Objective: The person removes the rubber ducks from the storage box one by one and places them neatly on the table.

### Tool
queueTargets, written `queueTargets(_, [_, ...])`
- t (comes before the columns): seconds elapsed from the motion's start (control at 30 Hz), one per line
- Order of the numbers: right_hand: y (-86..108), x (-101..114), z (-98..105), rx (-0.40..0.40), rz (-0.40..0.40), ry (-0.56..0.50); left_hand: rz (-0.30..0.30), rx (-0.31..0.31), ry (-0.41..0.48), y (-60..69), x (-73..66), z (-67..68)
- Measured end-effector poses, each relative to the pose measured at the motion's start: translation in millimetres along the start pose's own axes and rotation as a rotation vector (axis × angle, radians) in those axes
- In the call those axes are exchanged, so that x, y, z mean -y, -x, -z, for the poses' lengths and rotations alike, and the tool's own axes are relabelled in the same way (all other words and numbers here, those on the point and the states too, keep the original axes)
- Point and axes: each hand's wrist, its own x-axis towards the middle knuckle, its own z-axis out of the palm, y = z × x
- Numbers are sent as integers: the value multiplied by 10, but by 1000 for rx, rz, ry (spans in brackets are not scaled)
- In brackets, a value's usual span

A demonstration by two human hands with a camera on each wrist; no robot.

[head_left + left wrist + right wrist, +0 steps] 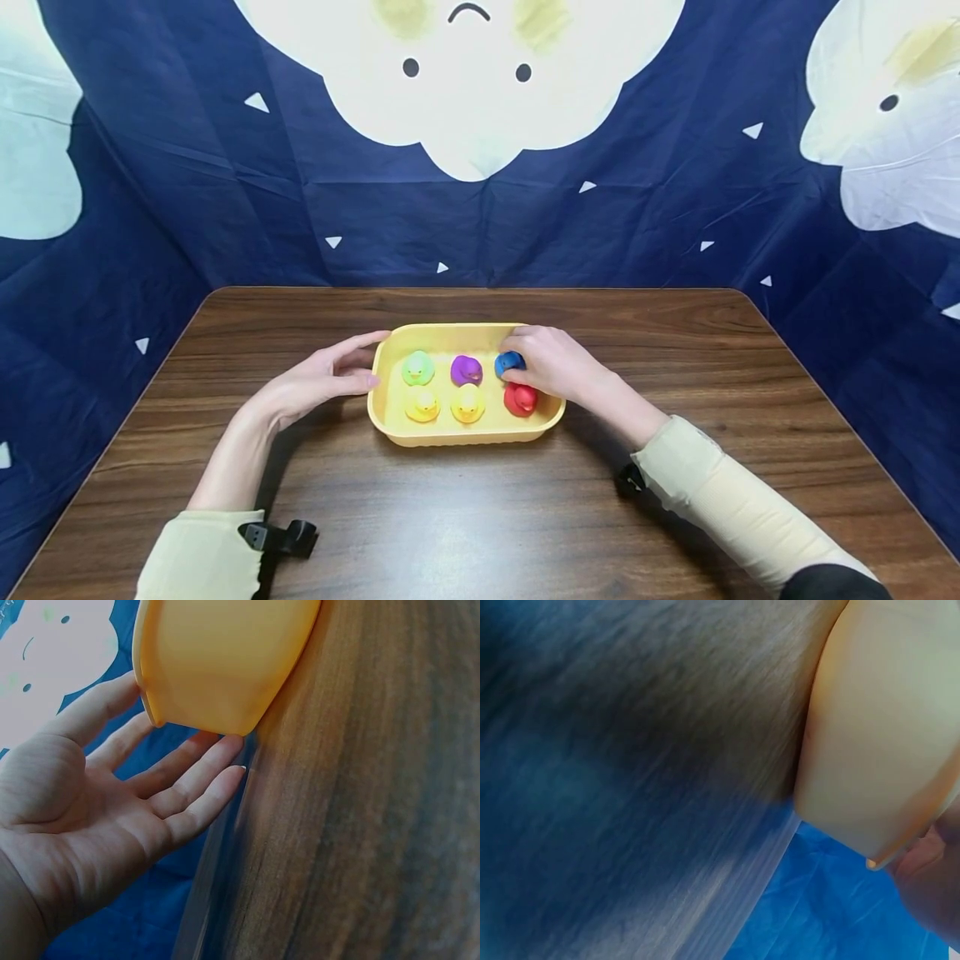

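Note:
A shallow yellow tray (450,435) holds several small rubber ducks in two rows. The far row has a green duck (417,367), a purple duck (467,370) and a blue duck (509,361). Nearer lie two yellow ducks, one left (422,404) and one centre (468,403), and a red duck (521,400). My right hand (555,362) reaches over the tray's right rim, thumb and fingers pinching the blue duck. At the left end my left hand (318,383) touches the tray with extended fingers; the left wrist view shows its thumb at the rim.
The tray stands on a dark brown wooden table (442,517). Behind and at both sides hangs a navy cloth (405,217) printed with white clouds and small triangles. A black strap (281,537) sits at the left sleeve.

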Motion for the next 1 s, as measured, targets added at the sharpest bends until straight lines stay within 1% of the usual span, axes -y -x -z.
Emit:
queueTargets(0.2, [35,3,17,-24,-14,-34,8,-2,-2,-1,5,-14])
queueTargets(0.33, [57,4,31,-70,-3,-55,21,-6,-2,7,4,-23])
queueTargets(0.53, [88,-2,56,-145,31,-98,21,-7,3,30,-3,-31])
queueTargets(0.63, [107,-6,79,-163,23,-154,19,-8,2,41,-12,-34])
queueTargets(0.83, [174,-18,136,-194,-3,-301,21,-11,11,37,-18,-54])
queueTargets(1.0, [227,-38,176,-238,-17,-400,10,-13,10,40,-20,-66])
